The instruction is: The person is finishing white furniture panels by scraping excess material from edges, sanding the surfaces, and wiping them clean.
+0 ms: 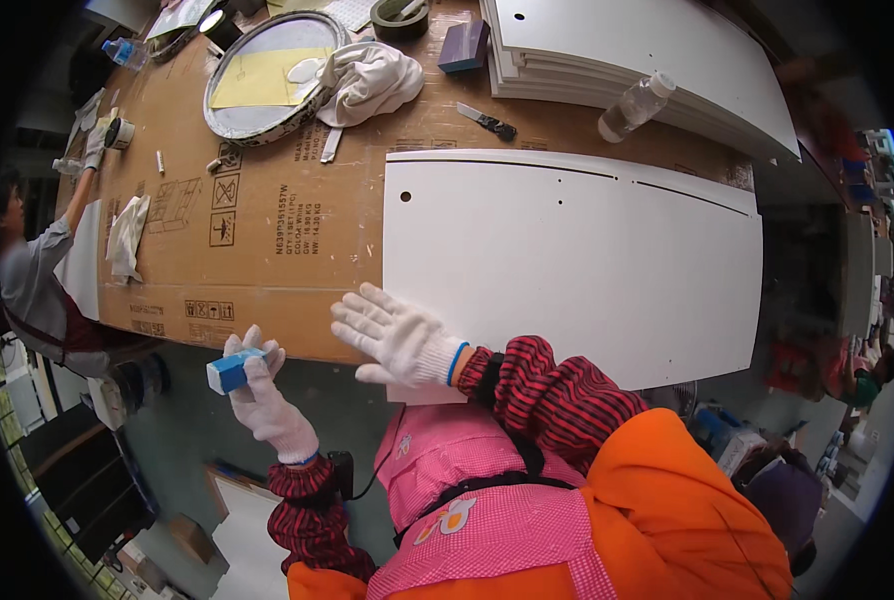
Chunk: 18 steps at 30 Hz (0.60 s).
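Note:
My left hand (275,412), in a white knit glove, is closed around a small blue block (235,371) with a pale end. It holds the block off the near edge of the table, above the floor. A white panel (577,270) lies in front of me, with a round hole near its far left corner and dark slots along its far edge. Over the near left corner of this panel is my right hand (399,338), gloved too, open with the fingers stretched to the left. Whether its palm touches the panel I cannot tell.
Brown cardboard (327,225) covers the table. Along the far side are a round lid (257,80), a white cloth (372,82), a utility knife (487,121), a purple block (464,47), a clear bottle (635,108) and stacked white panels (647,45). A co-worker (42,270) reaches in at the left.

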Tool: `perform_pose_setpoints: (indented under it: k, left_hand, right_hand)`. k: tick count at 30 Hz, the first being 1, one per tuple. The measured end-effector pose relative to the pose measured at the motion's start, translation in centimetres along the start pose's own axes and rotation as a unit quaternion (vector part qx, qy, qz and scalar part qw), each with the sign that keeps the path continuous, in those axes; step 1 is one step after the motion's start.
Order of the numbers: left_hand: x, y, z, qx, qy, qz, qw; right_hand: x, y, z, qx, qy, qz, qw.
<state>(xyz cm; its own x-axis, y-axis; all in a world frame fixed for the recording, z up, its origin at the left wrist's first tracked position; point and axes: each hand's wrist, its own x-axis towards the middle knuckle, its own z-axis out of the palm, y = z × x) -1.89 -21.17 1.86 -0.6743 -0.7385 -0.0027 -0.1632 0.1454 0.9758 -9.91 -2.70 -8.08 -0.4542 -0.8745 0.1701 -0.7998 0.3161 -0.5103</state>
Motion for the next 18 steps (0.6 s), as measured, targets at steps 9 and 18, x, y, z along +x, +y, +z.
perform_pose_setpoints:
  k: [9, 18]
  left_hand:
    - [-0.5, -1.1, 6.5, -0.028, -0.1, -0.022, 0.994]
    - [0.6, -4.7, 11.5, 0.148, -0.153, -0.048, 0.976]
  right_hand:
    - [-5.5, 1.5, -7.5, -0.008, 0.204, 0.314, 0.927]
    - [-15.0, 0.4, -2.6, 0.027, 0.066, 0.123, 0.99]
